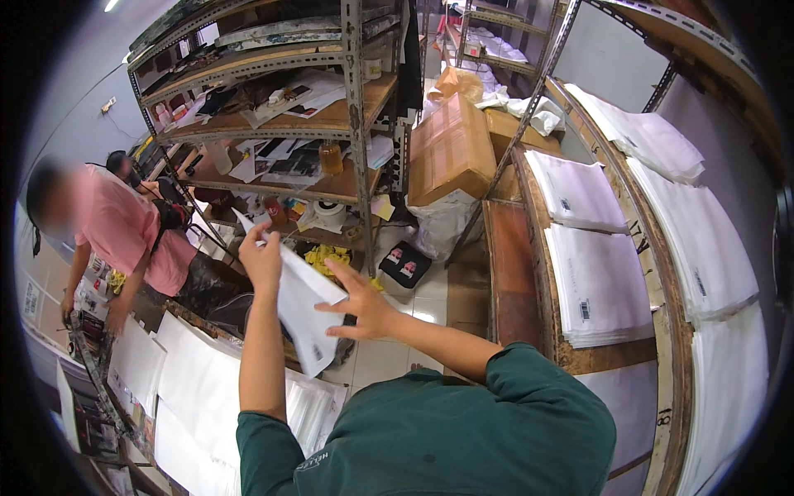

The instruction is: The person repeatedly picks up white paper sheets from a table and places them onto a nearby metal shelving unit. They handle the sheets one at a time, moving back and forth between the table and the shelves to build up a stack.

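My left hand (261, 258) is raised in front of me and pinches the upper edge of a thin white sheet (299, 307). The sheet hangs down at a slant and bears a small dark print near its lower end; whether it is paper, plastic or cloth I cannot tell. To its right is my right hand (365, 307), fingers spread, with the fingertips close to the sheet's right edge. I cannot tell whether they touch it. Below my left forearm, more white sheets (194, 372) lie on a work surface.
Stacks of printed white sheets (600, 285) lie on wooden shelving at my right. A cluttered metal rack (353, 107) stands ahead, with a cardboard box (452, 149) beside it. On the tiled floor lies a black printed cloth item (405, 264). A co-worker in pink (124, 231) leans over a frame at left.
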The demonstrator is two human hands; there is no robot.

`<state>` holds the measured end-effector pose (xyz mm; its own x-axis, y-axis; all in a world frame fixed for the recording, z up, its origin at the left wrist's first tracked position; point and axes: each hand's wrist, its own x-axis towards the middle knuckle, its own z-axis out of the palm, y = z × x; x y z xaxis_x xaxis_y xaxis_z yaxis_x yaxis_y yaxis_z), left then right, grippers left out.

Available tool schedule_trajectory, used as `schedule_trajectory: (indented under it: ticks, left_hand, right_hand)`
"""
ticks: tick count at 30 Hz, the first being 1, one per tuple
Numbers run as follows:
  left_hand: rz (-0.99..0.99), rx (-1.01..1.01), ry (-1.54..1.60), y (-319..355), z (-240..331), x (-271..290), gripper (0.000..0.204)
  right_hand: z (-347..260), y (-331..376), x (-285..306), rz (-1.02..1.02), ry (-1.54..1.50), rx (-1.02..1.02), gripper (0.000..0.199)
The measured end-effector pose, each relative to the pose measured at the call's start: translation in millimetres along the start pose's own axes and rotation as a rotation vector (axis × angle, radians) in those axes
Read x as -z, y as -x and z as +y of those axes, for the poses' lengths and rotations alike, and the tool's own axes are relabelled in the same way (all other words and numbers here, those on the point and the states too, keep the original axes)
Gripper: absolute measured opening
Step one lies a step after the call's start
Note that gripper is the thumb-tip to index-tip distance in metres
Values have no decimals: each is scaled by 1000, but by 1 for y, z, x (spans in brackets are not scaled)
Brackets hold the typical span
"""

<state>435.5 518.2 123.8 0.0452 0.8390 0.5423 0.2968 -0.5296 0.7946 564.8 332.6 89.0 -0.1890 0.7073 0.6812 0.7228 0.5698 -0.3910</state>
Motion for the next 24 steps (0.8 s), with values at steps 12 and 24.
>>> schedule_trajectory:
  ticks: [12, 24]
  left_hand:
    - [-261, 332, 255, 36, 22, -37, 67]
    - [-34, 671, 113, 248, -20, 130, 46]
  right_hand:
    - [86, 35, 0, 3, 279, -478, 47]
    - [194, 107, -3, -117, 99, -516, 78]
